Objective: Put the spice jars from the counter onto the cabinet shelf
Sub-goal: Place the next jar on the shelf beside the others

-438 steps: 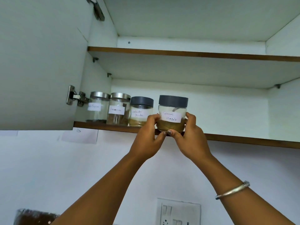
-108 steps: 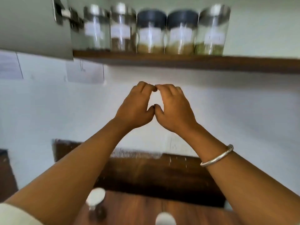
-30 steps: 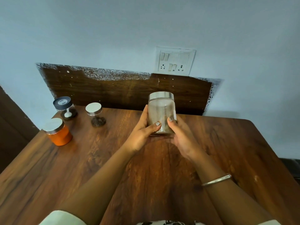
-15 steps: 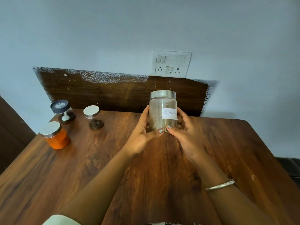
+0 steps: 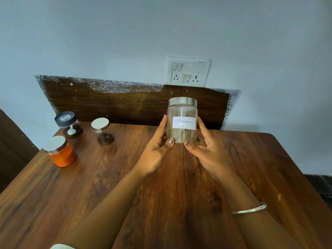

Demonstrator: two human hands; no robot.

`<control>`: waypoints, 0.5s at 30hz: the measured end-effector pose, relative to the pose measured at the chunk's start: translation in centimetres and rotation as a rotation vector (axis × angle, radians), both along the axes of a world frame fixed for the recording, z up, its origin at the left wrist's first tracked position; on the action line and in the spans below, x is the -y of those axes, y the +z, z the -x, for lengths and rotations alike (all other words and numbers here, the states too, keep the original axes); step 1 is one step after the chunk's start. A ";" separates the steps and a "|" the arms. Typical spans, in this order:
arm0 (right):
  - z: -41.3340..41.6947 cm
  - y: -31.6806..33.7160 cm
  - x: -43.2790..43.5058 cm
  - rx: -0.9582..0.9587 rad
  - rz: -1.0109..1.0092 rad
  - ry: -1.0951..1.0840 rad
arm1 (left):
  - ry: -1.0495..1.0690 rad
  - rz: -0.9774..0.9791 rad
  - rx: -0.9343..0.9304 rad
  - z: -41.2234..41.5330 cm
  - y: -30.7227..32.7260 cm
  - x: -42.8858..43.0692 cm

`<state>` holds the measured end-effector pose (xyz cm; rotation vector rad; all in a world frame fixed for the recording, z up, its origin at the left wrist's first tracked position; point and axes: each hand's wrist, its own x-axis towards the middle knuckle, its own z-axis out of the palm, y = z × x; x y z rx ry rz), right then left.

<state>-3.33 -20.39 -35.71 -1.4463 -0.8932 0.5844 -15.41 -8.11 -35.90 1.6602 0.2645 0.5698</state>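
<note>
A: What have the hands got?
B: Left hand (image 5: 156, 151) and right hand (image 5: 206, 150) clasp the cinnamon jar (image 5: 182, 121) upright, above the counter (image 5: 179, 194).
A: Other jars?
B: Three stand at the counter's far left, the orange jar (image 5: 60, 152) nearest.

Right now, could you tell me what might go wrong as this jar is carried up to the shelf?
1. The cinnamon jar is smooth glass, held only between the left hand and right hand; it could slip.
2. Three jars, including the orange jar, sit near the counter edge; a sweeping arm might knock them.
</note>
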 end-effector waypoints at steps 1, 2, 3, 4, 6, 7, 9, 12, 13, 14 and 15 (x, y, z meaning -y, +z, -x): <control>0.0 0.1 0.0 0.012 0.011 -0.001 | -0.004 -0.006 0.004 0.0 0.0 0.0; 0.0 0.2 0.1 0.029 0.022 -0.004 | -0.008 -0.012 0.006 0.0 0.0 0.0; -0.1 0.2 0.1 0.050 0.033 -0.009 | -0.010 -0.020 0.007 0.0 0.0 0.0; -0.2 0.3 0.2 0.071 0.043 -0.012 | -0.013 -0.029 0.007 0.0 0.0 0.0; -0.4 0.5 0.4 0.117 0.055 -0.010 | -0.021 -0.048 0.010 0.0 0.0 -0.1; -0.6 0.6 0.5 0.138 0.061 -0.006 | -0.022 -0.062 0.009 -0.1 0.0 -0.1; -0.8 0.9 0.7 0.159 0.073 0.002 | -0.018 -0.094 0.003 -0.3 0.1 0.0; -1.1 1.4 1.0 0.185 0.089 -0.008 | -0.011 -0.164 -0.004 -0.8 0.7 0.0; -1.3 1.7 1.1 0.199 0.090 -0.017 | -0.011 -0.195 -0.003 -1.1 1.1 0.0; -1.6 2.1 1.2 0.215 0.088 -0.024 | -0.013 -0.226 0.003 -1.4 1.5 0.0; -1.9 2.5 1.3 0.235 0.088 -0.028 | -0.014 -0.257 0.017 -1.7 1.8 0.0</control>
